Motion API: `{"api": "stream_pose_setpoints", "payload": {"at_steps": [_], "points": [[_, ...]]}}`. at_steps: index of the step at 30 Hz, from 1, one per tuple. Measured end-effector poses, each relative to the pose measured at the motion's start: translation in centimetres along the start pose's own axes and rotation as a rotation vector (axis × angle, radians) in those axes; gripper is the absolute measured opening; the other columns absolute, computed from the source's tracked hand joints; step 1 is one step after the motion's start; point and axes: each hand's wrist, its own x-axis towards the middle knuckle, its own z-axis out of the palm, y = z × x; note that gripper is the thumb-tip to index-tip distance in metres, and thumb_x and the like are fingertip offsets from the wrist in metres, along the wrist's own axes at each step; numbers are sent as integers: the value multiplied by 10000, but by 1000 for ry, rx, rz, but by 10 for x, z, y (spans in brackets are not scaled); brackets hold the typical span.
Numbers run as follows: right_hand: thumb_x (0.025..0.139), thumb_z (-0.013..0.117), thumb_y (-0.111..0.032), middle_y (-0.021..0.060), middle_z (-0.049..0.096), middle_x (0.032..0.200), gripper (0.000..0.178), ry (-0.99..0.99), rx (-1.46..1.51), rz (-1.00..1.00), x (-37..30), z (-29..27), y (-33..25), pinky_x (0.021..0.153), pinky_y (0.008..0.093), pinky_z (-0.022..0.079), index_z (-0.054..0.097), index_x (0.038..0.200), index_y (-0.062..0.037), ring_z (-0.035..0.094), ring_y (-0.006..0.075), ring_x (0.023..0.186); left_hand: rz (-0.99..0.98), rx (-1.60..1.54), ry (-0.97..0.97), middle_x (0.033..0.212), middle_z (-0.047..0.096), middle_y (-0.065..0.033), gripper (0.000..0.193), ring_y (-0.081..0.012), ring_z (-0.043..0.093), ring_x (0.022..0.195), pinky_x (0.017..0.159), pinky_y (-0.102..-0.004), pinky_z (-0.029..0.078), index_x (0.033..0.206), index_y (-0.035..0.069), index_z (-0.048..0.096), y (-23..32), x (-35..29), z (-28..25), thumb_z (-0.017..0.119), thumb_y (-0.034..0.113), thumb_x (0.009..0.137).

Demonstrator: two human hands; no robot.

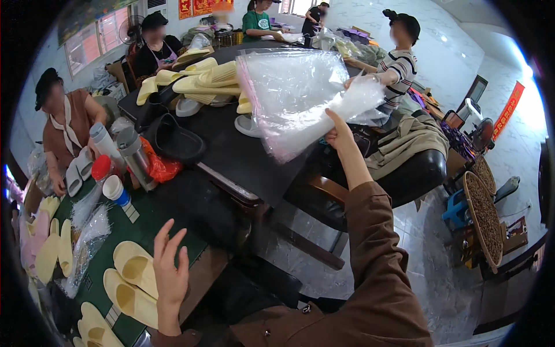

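Note:
My right hand (340,128) is stretched out ahead and closed on the gathered end of a stack of clear plastic bags (295,92). The wide part of the stack, edged in pink on its left, hangs over the dark table. Beyond it a co-worker in a striped shirt reaches an arm toward the bags; whether that hand touches them I cannot tell. My left hand (170,269) is raised with fingers apart, holding nothing, beside a pair of pale yellow slippers (130,277) on the green tabletop. More yellow slippers (92,327) lie nearer to me.
A steel flask (136,156), a white-and-blue cup (117,189) and a red-lidded jar (104,168) stand at left. Yellow slippers (208,81) are heaped on the dark table (237,156). A black chair (413,176) with a jacket stands at right. Several people sit or stand around.

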Motion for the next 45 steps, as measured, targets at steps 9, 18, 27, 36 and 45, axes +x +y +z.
{"api": "stream_pose_setpoints", "payload": {"at_steps": [9,18,27,36,45], "points": [[817,533,-183,101,569,759,193,127,-401,-199,44,-36,34,495,323,407,596,880,-12,546,219,640,-7,10,-10,1342,494,-148,321,-326,512,1208,975,-374,436,1148,19,620,-15,-24,-13,548,-50,844],[838,572,-127,133,620,1029,344,-298,169,-240,-95,-33,-20,813,379,543,539,1129,54,639,238,918,-15,-301,-69,1268,559,-143,299,-275,554,1157,962,-349,444,1174,11,613,0,-22,-1,546,24,882],[967,482,-238,50,621,1028,272,-774,140,-143,-324,161,-17,807,284,512,579,1111,-29,608,124,911,18,-734,-703,1460,371,-215,608,-321,346,1362,1110,-368,283,1397,-40,367,13,-48,-5,505,374,974],[927,548,-203,32,610,957,193,-1424,389,141,-438,357,47,760,285,508,602,1030,-49,596,126,860,-282,-1043,-60,1366,431,-198,698,-297,415,1271,1058,-378,338,1370,-5,395,-30,-174,-132,519,511,917],[866,583,-180,48,590,944,193,-1787,271,444,-610,495,181,734,377,515,605,992,-35,596,183,883,-120,-946,1622,1344,428,-115,679,-260,428,1216,1039,-386,346,1388,74,382,-106,-344,-289,448,566,924]]}}
